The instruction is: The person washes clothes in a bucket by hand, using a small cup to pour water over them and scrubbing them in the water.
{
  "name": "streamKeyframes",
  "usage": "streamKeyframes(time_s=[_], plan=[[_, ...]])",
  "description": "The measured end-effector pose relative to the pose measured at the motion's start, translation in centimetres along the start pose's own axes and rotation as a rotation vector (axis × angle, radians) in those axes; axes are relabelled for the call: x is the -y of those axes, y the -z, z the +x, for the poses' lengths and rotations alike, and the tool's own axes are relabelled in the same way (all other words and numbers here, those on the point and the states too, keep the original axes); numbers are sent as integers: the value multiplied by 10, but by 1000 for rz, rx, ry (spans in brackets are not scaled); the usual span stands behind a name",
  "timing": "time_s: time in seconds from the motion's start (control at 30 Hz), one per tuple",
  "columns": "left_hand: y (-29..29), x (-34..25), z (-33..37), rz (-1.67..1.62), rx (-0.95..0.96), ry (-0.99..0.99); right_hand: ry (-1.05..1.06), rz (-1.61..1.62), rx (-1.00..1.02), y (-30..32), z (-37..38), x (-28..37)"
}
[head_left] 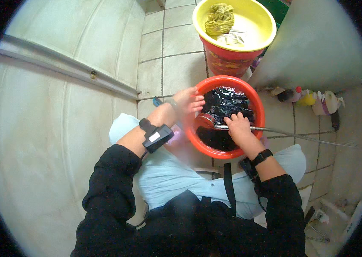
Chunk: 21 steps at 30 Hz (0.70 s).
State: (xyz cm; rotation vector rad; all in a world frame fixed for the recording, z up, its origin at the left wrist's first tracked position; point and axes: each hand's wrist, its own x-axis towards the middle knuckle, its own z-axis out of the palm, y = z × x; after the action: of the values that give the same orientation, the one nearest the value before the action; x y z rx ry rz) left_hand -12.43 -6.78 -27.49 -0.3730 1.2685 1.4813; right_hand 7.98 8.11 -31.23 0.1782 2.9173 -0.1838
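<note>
1. I'm watching the right hand (pixel 237 127) closing around a metal shower hose head (pixel 209 120), holding it low inside the red basin (pixel 254 103) at centre frame.
2. The left hand (pixel 188 102) is resting on the basin's left rim, fingers curled over the edge, steadying it.
3. My judgement: keeping the nozzle low against the dark wet laundry (pixel 226 105) is limiting splash, and the rim grip is stopping any tipping.
4. The red basin is holding that dark laundry, soaked and glossy.
5. At the upper centre, a yellow basin (pixel 263 19) is sitting on a red bucket (pixel 228 64), holding a wrung yellowish cloth (pixel 219 18).
</note>
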Motion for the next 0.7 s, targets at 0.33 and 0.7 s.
streamKeyframes(time_s=[0.33, 0.7], plan=[[15, 66, 19, 110, -41, 30, -106, 121, 45, 16, 4, -47], [24, 121, 101, 1141, -144, -139, -190, 187, 130, 33, 17, -53]])
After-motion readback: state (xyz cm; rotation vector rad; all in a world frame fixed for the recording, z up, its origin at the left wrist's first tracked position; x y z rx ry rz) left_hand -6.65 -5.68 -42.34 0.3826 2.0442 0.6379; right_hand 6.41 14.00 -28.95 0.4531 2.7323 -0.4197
